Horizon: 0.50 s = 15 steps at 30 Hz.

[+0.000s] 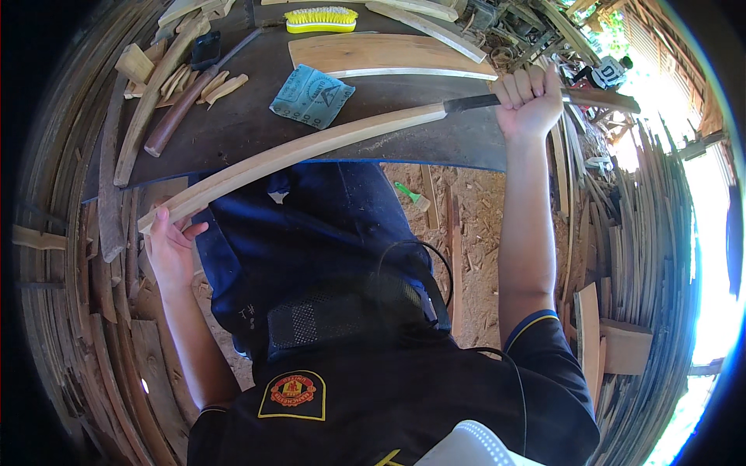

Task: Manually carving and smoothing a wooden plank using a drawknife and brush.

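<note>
A long, slightly curved strip of pale wood (311,147) slants across in front of me, over the table edge. Its lower left end rests in my left hand (172,245), pinched between thumb and fingers. At the upper right end the pale wood meets a flat dark bar (472,102). My right hand (528,101) is wrapped in a fist around that bar. Beyond the fist a brown wooden end (610,99) sticks out. Whether the dark bar enters the pale wood or only lies against it, I cannot tell.
On the dark table (420,144) lie a blue-green sandpaper piece (312,97), a yellow brush (320,20), a curved board (381,54), a wooden-handled tool (183,113) and wood offcuts (225,87). A green-handled paintbrush (412,196) is on the floor. Stacked wood strips (645,256) flank me; another person (608,72) is far right.
</note>
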### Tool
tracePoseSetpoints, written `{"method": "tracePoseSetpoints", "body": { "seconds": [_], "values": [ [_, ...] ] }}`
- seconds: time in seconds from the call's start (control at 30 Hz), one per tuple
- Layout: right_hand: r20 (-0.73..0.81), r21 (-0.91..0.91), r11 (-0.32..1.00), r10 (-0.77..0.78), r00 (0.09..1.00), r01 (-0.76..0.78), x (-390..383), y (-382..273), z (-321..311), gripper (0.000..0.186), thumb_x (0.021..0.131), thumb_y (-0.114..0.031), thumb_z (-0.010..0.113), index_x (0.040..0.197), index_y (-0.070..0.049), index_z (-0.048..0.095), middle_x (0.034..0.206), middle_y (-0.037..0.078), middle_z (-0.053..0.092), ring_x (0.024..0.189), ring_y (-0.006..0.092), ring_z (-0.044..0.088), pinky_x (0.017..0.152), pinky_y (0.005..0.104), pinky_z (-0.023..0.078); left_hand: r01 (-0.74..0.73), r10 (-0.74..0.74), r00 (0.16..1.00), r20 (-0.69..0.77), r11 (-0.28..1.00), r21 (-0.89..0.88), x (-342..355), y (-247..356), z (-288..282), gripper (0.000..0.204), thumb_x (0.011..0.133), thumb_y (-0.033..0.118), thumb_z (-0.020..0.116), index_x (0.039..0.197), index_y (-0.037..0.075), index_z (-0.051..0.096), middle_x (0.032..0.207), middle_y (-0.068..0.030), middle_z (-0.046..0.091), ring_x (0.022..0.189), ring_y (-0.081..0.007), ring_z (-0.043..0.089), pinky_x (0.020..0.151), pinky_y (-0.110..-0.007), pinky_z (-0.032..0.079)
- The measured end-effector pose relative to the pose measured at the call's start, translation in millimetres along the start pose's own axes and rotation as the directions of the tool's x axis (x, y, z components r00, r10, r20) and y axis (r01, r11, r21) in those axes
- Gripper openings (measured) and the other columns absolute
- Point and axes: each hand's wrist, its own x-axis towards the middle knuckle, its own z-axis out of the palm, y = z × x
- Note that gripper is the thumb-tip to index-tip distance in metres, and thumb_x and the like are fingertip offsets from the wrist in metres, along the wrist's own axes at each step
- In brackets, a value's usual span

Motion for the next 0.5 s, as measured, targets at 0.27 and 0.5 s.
{"method": "tracePoseSetpoints", "body": {
  "seconds": [0.27,0.5],
  "values": [
    [-0.060,0.062,0.997,0.053,0.997,-0.049,16.9,5.3,-23.2,0.046,0.101,-0.034,0.029,0.058,-0.017,0.028,0.048,-0.004,0.016,0.042,0.0112,0.011,0.041,0.0287,0.012,0.005,-0.016,0.994,0.107,0.995,0.100,-0.8,11.9,10.7,0.035,0.091,0.034,0.055,0.101,0.001,0.052,0.070,-0.0070,0.054,0.065,-0.0280,0.068,0.059,-0.035,0.059],
    [0.032,0.149,0.986,0.068,0.997,-0.072,-1.6,44.7,32.2,0.046,0.099,-0.036,0.035,0.059,-0.017,0.028,0.049,-0.005,0.015,0.042,0.0120,0.010,0.041,0.0289,0.009,0.030,-0.022,0.995,-0.096,0.996,0.084,-1.0,7.4,13.9,0.036,0.091,0.036,0.055,0.094,0.000,0.054,0.057,-0.0040,0.046,0.060,-0.0251,0.066,0.055,-0.033,0.057]
  ]
}}
